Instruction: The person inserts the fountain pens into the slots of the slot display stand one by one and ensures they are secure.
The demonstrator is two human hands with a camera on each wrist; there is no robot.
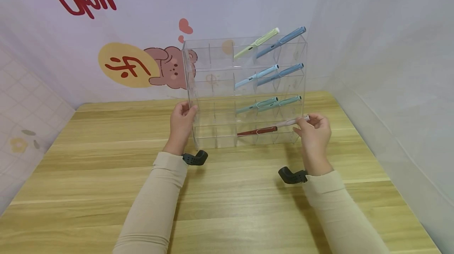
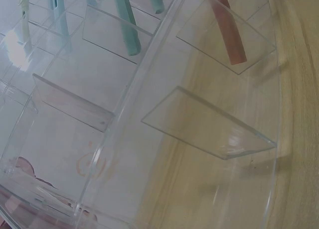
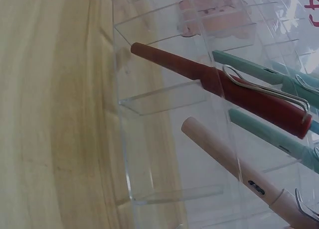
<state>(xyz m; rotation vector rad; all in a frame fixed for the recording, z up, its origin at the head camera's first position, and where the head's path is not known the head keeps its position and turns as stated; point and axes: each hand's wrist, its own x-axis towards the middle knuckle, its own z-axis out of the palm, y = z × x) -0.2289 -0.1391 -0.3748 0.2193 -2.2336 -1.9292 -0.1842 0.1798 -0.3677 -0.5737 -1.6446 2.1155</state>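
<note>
A clear acrylic pen rack (image 1: 224, 141) with rows of compartments stands upright on the table. My left hand (image 1: 181, 126) grips its left side edge, thumb in front. At the lower right, my right hand (image 1: 315, 134) pinches a pale pink pen (image 3: 234, 167) by its clip end. That pen slants into the bottom row, beside a dark red pen (image 1: 257, 131). Higher rows hold two green pens (image 1: 255, 105), a light blue pen (image 1: 257, 77), two darker blue pens (image 1: 281, 42) and a yellow-green pen (image 1: 257, 43). The fingers are mostly outside both wrist views.
The wood-grain table (image 1: 227, 206) reaches a white curtain (image 1: 248, 6) close behind the rack, printed with a bear and red writing. Clear dividers (image 2: 209, 124) split the rack's left compartments, which show no pens. A black wrist mount (image 1: 292, 175) juts inward from each forearm.
</note>
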